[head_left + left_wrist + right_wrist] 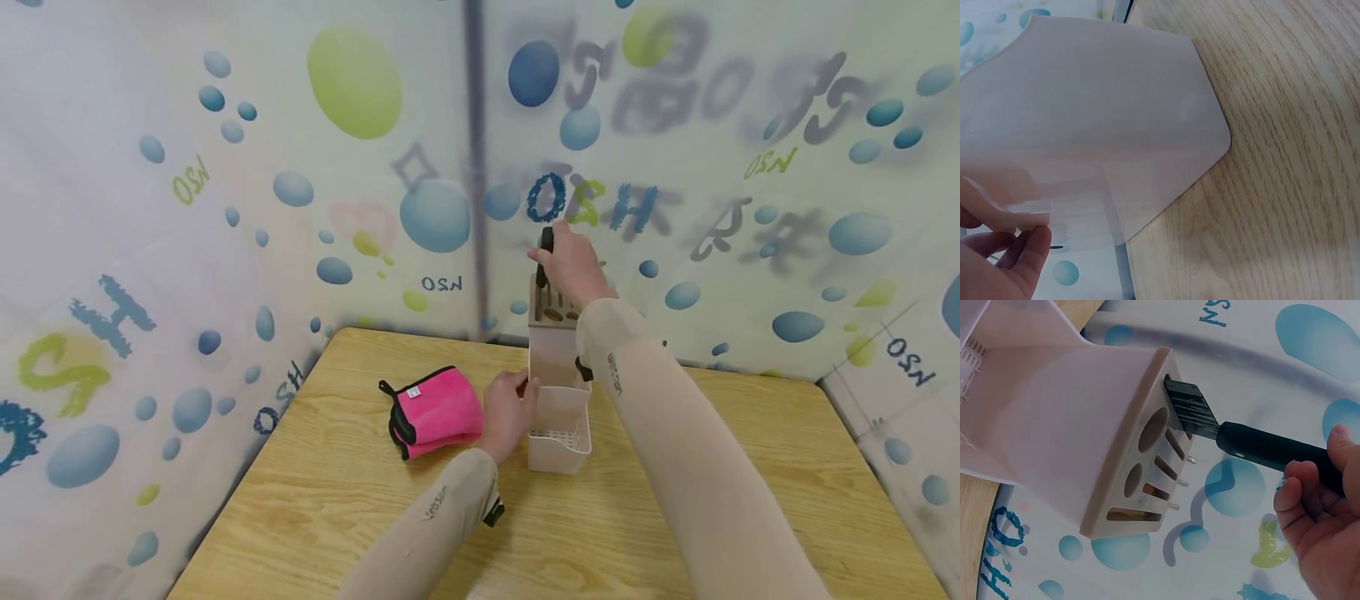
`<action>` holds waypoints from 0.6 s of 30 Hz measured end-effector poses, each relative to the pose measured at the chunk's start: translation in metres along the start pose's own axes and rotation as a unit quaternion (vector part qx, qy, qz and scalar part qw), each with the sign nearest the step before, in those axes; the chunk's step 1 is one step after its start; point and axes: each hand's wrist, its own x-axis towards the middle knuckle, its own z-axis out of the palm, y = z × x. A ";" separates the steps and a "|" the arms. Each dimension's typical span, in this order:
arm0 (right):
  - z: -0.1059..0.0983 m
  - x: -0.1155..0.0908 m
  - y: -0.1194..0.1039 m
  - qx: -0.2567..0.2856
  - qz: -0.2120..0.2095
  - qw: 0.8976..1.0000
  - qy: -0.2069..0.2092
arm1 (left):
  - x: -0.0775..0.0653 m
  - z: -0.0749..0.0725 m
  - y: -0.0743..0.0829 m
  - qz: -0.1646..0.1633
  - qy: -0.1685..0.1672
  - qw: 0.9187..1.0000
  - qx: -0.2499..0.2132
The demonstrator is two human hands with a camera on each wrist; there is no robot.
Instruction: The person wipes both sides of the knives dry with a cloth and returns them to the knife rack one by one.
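The bubble-printed wall point(360, 175) fills the background, cut off by the edges in the head view, and below it the wooden table point(300, 483) loses its near edge to the bottom of that view. Two beige sleeves also run out of sight there, the right one point(675, 425) partly covering the right side of the rack point(552, 346). The pale rack stands upright near the table's back edge; its base is perforated, and its far side is hidden. Left of it lies a folded pink cloth point(442, 408), its right end partly behind the left hand. The right hand point(573, 262) grasps the black handle of a tool point(1250, 439) above the rack's top; it is cropped in the right wrist view, where the handle's butt is out of sight. The left hand point(508, 412) pinches the rack's left side, but only some of its fingers show in the left wrist view. The tool's dark, striped blade meets the end slot point(1167, 377) of the rack's top; how deep it reaches cannot be told. On the cloth, a small white tag point(414, 392) is too small to read.
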 end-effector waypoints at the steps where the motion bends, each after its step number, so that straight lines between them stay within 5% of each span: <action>1: 0.001 0.000 0.001 0.001 0.001 1.000 -0.002 | 0.000 0.000 0.000 0.000 0.000 1.000 0.001; 18: 0.007 -0.002 0.002 0.006 0.029 0.999 -0.022 | 0.000 -0.002 0.002 -0.011 -0.009 1.000 -0.007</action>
